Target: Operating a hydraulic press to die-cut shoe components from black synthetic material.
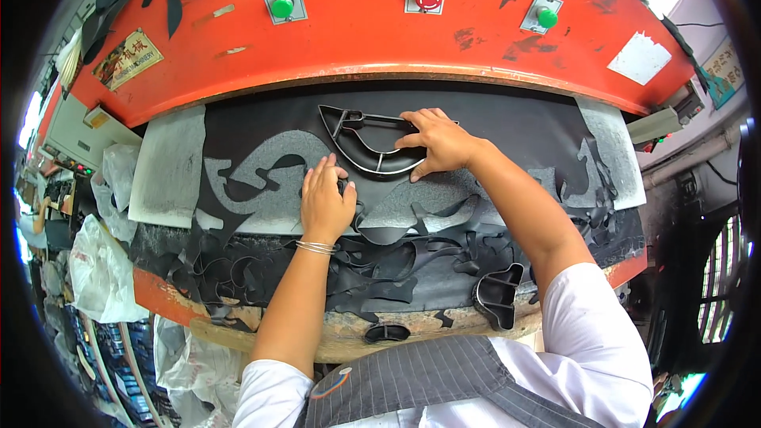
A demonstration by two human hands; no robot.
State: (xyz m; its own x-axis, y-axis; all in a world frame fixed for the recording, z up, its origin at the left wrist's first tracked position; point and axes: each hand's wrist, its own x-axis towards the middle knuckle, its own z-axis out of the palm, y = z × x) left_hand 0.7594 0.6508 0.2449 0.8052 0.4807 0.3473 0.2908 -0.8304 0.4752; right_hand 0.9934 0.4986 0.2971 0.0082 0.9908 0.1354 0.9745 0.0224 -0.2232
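My right hand (445, 143) grips a black curved cutting die (361, 165) by its right end, thumb on the near edge and fingers over the far edge. The die lies on a black leather-like sheet (515, 119), its pointed end toward the left. My left hand (326, 202) rests palm down just nearer and to the left of the die, fingers stretched out, beside a cut-out gap where the grey board (285, 147) shows. A small dark bit sits by its thumb; I cannot tell whether the hand touches it.
An orange machine beam (357, 40) with green and red buttons spans the far side. Black offcuts (388, 257) heap along the near edge. Two smaller dies, one tall (498, 297) and one low (388, 334), stand nearest me. Plastic bags (107, 269) hang at left.
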